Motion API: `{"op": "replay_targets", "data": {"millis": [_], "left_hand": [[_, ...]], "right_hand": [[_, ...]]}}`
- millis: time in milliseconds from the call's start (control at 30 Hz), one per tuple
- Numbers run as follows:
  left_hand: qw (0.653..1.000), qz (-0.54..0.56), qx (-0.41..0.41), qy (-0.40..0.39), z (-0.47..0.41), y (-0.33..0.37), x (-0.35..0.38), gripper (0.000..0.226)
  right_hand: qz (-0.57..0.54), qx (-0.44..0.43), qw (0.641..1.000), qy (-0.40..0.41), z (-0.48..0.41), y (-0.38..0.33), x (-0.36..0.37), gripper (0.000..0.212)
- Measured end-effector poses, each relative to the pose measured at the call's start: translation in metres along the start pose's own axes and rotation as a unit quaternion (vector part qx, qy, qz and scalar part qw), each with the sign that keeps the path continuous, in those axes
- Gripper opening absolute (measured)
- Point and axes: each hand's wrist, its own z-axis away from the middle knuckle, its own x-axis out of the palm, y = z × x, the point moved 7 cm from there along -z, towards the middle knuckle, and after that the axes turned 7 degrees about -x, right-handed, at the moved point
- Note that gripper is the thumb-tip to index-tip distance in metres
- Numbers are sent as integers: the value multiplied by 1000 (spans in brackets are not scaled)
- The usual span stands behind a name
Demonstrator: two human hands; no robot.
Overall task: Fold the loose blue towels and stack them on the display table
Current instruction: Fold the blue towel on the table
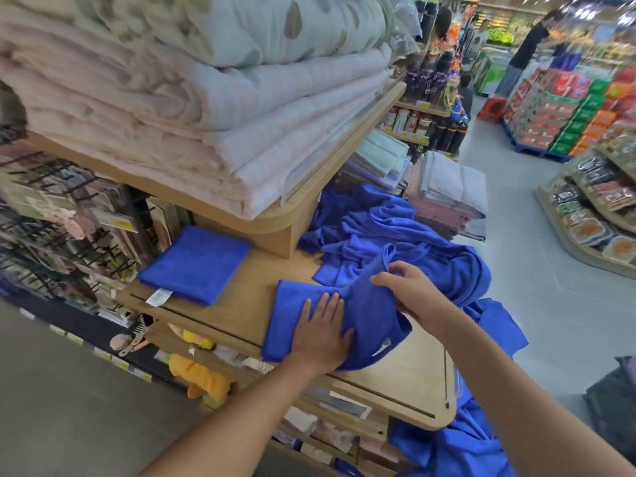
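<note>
While the left hand (323, 333) lies flat with straight fingers, pinning the blue towel (368, 321) to the counter (409, 376) at centre frame, the right hand (406, 287) pinches the towel's lifted right edge just beside it. The flap looks set to go leftward, over the flat half, so the right hand is the mover. One folded towel (196, 263) lies well left, and the loose pile (395, 232) sits behind, towards the upper right.

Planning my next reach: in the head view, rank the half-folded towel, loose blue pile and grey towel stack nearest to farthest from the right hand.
1. Half-folded towel: pinched by the right hand.
2. Loose blue pile: just behind it.
3. Grey towel stack: beyond the pile.
</note>
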Motion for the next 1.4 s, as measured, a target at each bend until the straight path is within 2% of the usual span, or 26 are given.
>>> {"op": "replay_targets", "data": {"millis": [67, 133, 200, 233, 300, 333, 367, 433, 533, 600, 667, 700, 767, 800, 867, 900, 967, 1033, 1100, 1200, 1333, 1400], "left_hand": [[1000, 19, 6, 7, 1, -5, -8, 65], [995, 78, -6, 57, 4, -24, -26, 58], [966, 220, -54, 123, 8, -57, -44, 50], [929, 328, -105, 135, 11, -78, -49, 45], [805, 545, -200, 121, 16, -112, -42, 34], [746, 618, -222, 111, 17, -120, -37, 31], [710, 658, -231, 95, 16, -125, -34, 31], [677, 699, -224, 59, 16, -127, -30, 36], [664, 717, -207, 42, 17, -129, -28, 39], [680, 697, -223, 39, 20, -132, -29, 36], [720, 653, -229, 52, 19, -135, -31, 37], [740, 628, -232, 60, 18, -136, -32, 38], [795, 558, -226, 80, 17, -137, -39, 43], [837, 498, -202, 102, 16, -135, -46, 47], [915, 363, -111, 139, 8, -116, -59, 51], [941, 302, -65, 136, 2, -103, -60, 52], [978, 181, -13, 98, -10, -82, -48, 54], [995, 86, -19, 52, -16, -77, -31, 56], [998, 48, -38, 34, -14, -82, -20, 60], [998, 35, -34, 38, -10, -85, -13, 63], [998, 41, -29, 28, -13, -84, -8, 64], [998, 42, -29, 27, -13, -85, -5, 64]], "right_hand": [[37, 5, 999, -14, -6, -5, 18, 26], [57, 15, 998, -26, -12, -6, 33, 25], [85, 14, 996, -37, -18, -11, 48, 25], [102, 9, 994, -41, -22, -16, 58, 25], [134, -5, 990, -53, -32, -24, 80, 26], [151, -11, 986, -66, -37, -26, 93, 29], [170, -13, 982, -83, -41, -25, 108, 32], [217, -14, 971, -104, -50, -19, 136, 38], [300, -17, 947, -110, -60, 2, 168, 36], [295, -5, 945, -142, -60, 19, 187, 33], [271, -16, 950, -153, -57, 28, 194, 25], [261, -38, 955, -137, -55, 27, 190, 17], [266, -115, 954, -77, -44, 23, 167, 23], [289, -180, 940, -34, -34, 19, 152, 27], [372, -304, 876, 35, -15, 18, 130, 36], [420, -323, 847, 42, -10, 23, 125, 43], [494, -272, 826, 13, -13, 44, 121, 59], [539, -219, 814, -7, -20, 66, 119, 71], [562, -197, 803, -20, -22, 82, 119, 77], [566, -205, 798, -18, -21, 96, 120, 85], [564, -225, 795, 13, -20, 95, 120, 80], [558, -218, 801, 3, -20, 96, 122, 81]]}}
